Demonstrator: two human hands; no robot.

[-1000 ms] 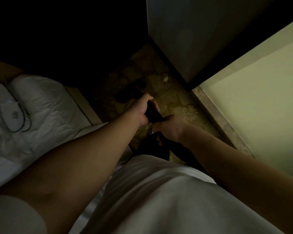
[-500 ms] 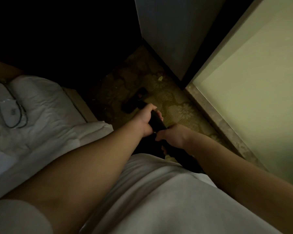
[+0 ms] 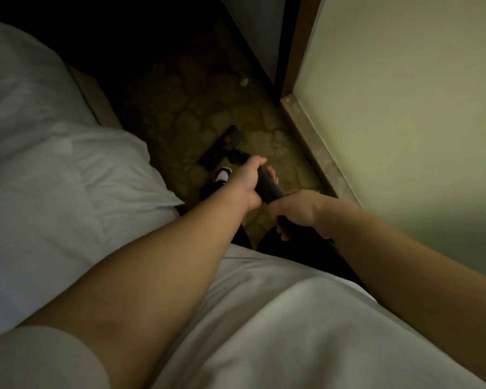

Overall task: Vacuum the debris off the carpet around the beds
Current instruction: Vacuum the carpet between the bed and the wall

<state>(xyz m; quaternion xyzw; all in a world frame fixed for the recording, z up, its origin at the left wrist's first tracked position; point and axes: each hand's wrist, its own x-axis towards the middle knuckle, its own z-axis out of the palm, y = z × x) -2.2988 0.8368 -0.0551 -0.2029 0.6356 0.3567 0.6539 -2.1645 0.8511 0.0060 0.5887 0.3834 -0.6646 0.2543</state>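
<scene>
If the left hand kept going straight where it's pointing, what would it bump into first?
The left hand would most likely meet the carpet, just before the stone sill, though depth is unclear.

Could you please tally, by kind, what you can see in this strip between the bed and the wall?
hands: 2, left hand and right hand, both gripping the vacuum
vacuum: 1
debris scrap: 1
bed: 1
foot: 1
Total: 6
</scene>
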